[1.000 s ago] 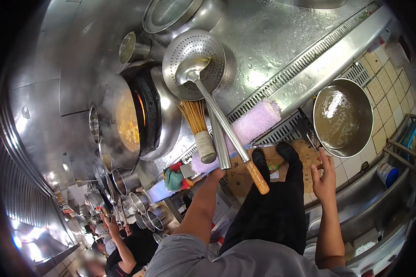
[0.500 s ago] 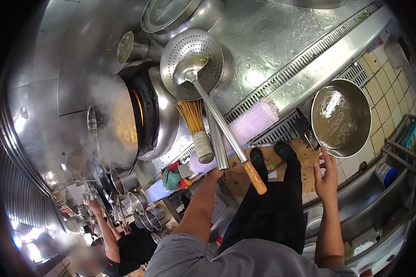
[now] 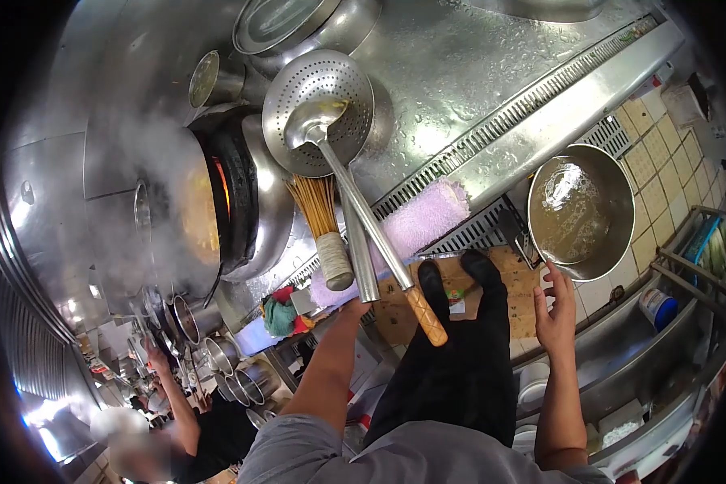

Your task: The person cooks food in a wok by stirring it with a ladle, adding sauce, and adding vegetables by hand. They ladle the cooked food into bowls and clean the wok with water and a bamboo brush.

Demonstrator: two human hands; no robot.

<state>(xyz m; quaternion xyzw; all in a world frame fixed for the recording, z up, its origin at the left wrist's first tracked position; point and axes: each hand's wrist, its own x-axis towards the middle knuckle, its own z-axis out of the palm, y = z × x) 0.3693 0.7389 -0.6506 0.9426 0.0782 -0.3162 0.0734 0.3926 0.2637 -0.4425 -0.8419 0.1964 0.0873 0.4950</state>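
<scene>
My right hand [image 3: 556, 313] is empty with its fingers apart, its fingertips just by the near rim of a steel pot of cloudy liquid [image 3: 581, 211]. Most of my left hand [image 3: 355, 307] is hidden under the handle of the perforated strainer [image 3: 339, 77] and the pink towel. A ladle with a wooden grip [image 3: 426, 319] lies across the strainer. Beside them is a bamboo brush [image 3: 331, 250]. Left of these, a wok [image 3: 202, 218] of yellowish food steams above a visible flame.
A lidded pot [image 3: 286, 24] and a small steel container [image 3: 216, 79] stand on the wet steel counter [image 3: 444, 105]. Several steel pots are at lower left, near a co-worker in black [image 3: 218, 436]. Shelves with a blue-lidded tub [image 3: 657, 310] stand at right.
The view has shifted, so the counter items sit further left. More steam hangs over the wok. The co-worker's arm has moved left. My right hand stays open near the pot.
</scene>
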